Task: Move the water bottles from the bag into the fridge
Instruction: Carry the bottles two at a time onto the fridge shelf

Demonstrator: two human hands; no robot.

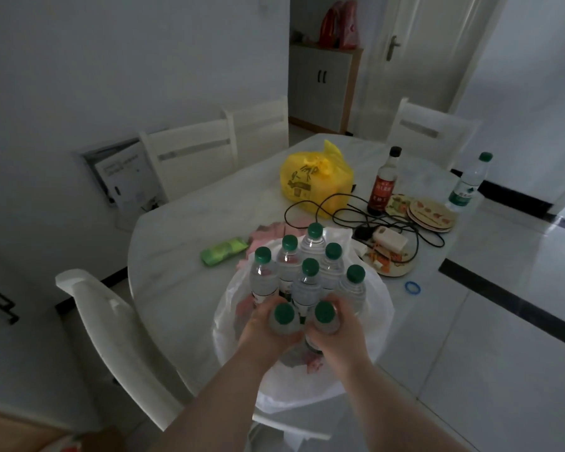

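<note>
Gripped the near-left bottle (284, 316) in the curled left hand (263, 329), the near-right bottle (325, 313) in the curled right hand (344, 332), both upright among the other green-capped water bottles (307, 287) inside the white plastic bag (377, 324) on the table (183, 243). Called, probably, for a straight upward lift, clear of neighbours. Showed green-and-white labels (260, 296), print unreadable.

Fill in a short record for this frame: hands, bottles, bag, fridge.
left hand: grips near-left bottle
right hand: grips near-right bottle
white bag: open, on table
six other bottles: upright in bag
lone bottle: on table, far right
fridge: not in view
</note>
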